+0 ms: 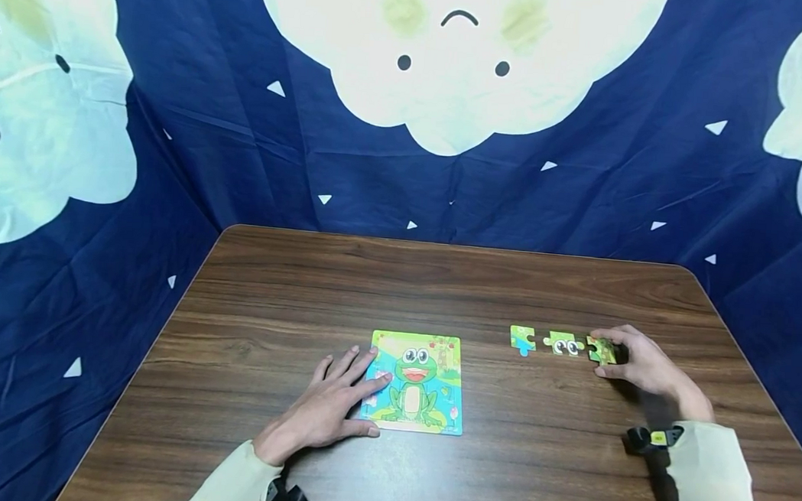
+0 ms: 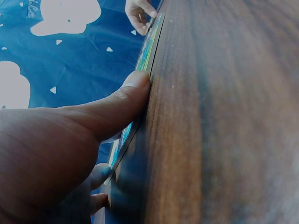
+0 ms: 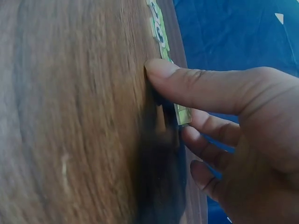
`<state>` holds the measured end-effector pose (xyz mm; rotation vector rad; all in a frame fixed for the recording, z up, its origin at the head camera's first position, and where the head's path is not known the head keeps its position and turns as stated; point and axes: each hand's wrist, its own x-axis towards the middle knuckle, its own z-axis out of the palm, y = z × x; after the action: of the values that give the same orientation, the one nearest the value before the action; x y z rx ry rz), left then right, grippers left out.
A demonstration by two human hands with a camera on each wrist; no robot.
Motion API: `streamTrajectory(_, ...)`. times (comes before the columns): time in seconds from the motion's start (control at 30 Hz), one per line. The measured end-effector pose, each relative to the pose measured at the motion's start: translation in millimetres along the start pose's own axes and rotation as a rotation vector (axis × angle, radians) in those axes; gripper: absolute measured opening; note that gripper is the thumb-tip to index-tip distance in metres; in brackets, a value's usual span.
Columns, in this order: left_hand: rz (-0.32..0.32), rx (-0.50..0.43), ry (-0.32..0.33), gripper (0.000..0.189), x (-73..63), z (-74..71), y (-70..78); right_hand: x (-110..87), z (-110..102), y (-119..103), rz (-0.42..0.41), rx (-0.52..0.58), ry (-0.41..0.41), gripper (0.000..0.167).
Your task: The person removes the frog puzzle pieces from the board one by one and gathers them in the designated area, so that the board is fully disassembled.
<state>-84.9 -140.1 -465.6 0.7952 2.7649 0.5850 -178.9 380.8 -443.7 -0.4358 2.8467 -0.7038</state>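
Observation:
A square frog picture puzzle (image 1: 427, 394) lies flat at the middle of the table. My left hand (image 1: 325, 407) rests on its left side with fingers spread, the thumb along the lower left corner. In the left wrist view the thumb (image 2: 124, 95) lies at the puzzle's edge. Farther right, my right hand (image 1: 642, 365) grips a green puzzle piece (image 1: 602, 350) between thumb and fingers, close over the table. To its left lies a piece with the frog's eyes (image 1: 564, 343), then a green and blue piece (image 1: 523, 338). The right wrist view shows the gripped piece's edge (image 3: 183, 115) partly hidden behind the thumb.
The brown wooden table (image 1: 399, 281) has rounded back corners. A dark blue cloth (image 1: 231, 102) with white cloud shapes hangs behind it and at both sides. Black straps with small devices sit on both wrists, beside light sleeves (image 1: 718, 477).

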Motion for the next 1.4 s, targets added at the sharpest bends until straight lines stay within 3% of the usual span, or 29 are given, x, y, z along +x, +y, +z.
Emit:
streamTrajectory(0.67,-0.001,-0.003,0.008,0.073,-0.4,-0.6,1.5,1.9,-2,12,-0.011,0.054,-0.033,0.059)
streamTrajectory(1.4,-0.006,0.000,-0.001,0.073,0.2,-0.6,1.2,2.5,-4,11,0.007,0.016,-0.021,0.063)
